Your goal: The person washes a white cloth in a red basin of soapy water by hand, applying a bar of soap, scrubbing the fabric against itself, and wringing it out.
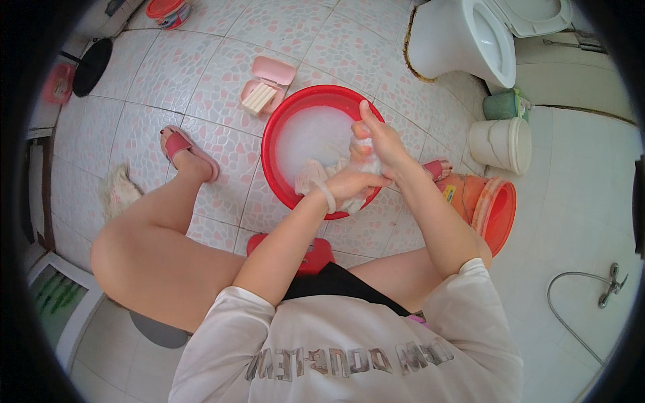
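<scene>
Over the right side of a red basin (271, 164) of cloudy, sudsy water, both hands grip a wet white cloth (312, 176). My right hand (381, 140) is closed round its upper part, thumb pointing up and fingers curled. Just below, my left hand (351, 186) is closed on the same cloth, a pale band on its wrist. Part of the cloth hangs down over the basin's near rim and into the water; its full shape is hidden by the hands. Beyond the basin's far left rim lies a cream soap bar (259, 99) on an open pink soap box (274, 70).
At right stand a white bucket (494, 146), a tipped orange-red bucket (500, 211) and a toilet (463, 40). A red stool (316, 258) is between the legs. A pale rag (119, 191) lies at left on the tiled floor (222, 127). A shower hose (552, 295) hangs at right.
</scene>
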Tool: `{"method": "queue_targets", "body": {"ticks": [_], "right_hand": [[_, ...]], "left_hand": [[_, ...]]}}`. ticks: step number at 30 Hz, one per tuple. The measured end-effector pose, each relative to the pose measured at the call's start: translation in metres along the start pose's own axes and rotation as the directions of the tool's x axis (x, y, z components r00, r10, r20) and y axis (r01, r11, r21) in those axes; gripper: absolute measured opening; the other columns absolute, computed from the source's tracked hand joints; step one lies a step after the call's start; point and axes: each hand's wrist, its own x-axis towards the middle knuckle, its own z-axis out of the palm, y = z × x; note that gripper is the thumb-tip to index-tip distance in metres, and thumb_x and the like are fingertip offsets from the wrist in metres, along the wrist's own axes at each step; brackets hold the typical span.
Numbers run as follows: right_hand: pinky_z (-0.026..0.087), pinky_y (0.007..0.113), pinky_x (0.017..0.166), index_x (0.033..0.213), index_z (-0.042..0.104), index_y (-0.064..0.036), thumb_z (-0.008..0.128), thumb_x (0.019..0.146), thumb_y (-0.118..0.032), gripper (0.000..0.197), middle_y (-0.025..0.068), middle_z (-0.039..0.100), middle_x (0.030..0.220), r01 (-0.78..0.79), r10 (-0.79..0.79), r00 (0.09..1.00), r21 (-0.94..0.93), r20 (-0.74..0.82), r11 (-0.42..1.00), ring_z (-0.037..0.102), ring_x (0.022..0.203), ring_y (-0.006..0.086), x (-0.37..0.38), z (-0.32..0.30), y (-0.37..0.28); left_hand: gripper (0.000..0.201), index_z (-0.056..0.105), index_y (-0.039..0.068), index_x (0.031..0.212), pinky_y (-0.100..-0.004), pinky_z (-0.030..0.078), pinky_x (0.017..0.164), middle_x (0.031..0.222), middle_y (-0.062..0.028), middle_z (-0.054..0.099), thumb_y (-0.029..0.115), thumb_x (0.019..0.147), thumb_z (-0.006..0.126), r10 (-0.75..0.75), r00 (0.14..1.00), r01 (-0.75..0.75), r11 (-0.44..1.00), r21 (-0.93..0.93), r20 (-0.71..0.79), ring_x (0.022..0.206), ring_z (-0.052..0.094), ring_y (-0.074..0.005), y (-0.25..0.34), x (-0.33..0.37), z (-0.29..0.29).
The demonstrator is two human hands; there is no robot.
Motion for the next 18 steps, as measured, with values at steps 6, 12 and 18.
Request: {"method": "queue_targets", "body": {"ticks": [6, 12, 18], "right_hand": [[0.025, 0.023, 0.040, 0.057, 0.033, -0.0146, 0.047, 0.088, -0.050, 0.049, -0.0030, 0.030, 0.049, 0.163, -0.182, 0.967, -0.116, -0.176, 0.980, 0.028, 0.042, 0.0091, 0.024, 0.002, 0.009], [0.026, 0.025, 0.037, 0.058, 0.038, -0.0109, 0.050, 0.089, -0.042, 0.046, -0.0020, 0.034, 0.049, 0.245, -0.287, 0.914, -0.174, -0.285, 0.954, 0.031, 0.039, 0.0089, 0.057, 0.000, 0.032], [0.031, 0.026, 0.037, 0.062, 0.044, -0.0076, 0.052, 0.089, -0.037, 0.041, 0.0002, 0.041, 0.049, 0.254, -0.299, 0.898, -0.176, -0.323, 0.951, 0.038, 0.039, 0.0099, 0.067, -0.006, 0.043]], "left_hand": [[0.010, 0.049, 0.007, 0.083, -0.0262, 0.031, 0.046, 0.063, 0.0003, 0.046, 0.011, 0.077, 0.056, 0.147, 0.960, -0.078, 0.959, 0.274, -0.240, 0.053, 0.040, -0.0104, 0.003, 0.008, -0.003], [0.029, 0.056, 0.000, 0.094, -0.0360, 0.043, 0.065, 0.085, -0.0156, 0.058, 0.024, 0.078, 0.057, 0.353, 0.826, -0.145, 0.886, 0.440, -0.439, 0.078, 0.056, -0.0263, -0.033, 0.036, -0.024], [0.039, 0.059, -0.003, 0.099, -0.0405, 0.045, 0.078, 0.097, -0.0243, 0.061, 0.027, 0.073, 0.063, 0.253, 0.780, 0.129, 0.830, 0.542, -0.573, 0.094, 0.058, -0.0366, -0.039, 0.046, -0.035]]}}
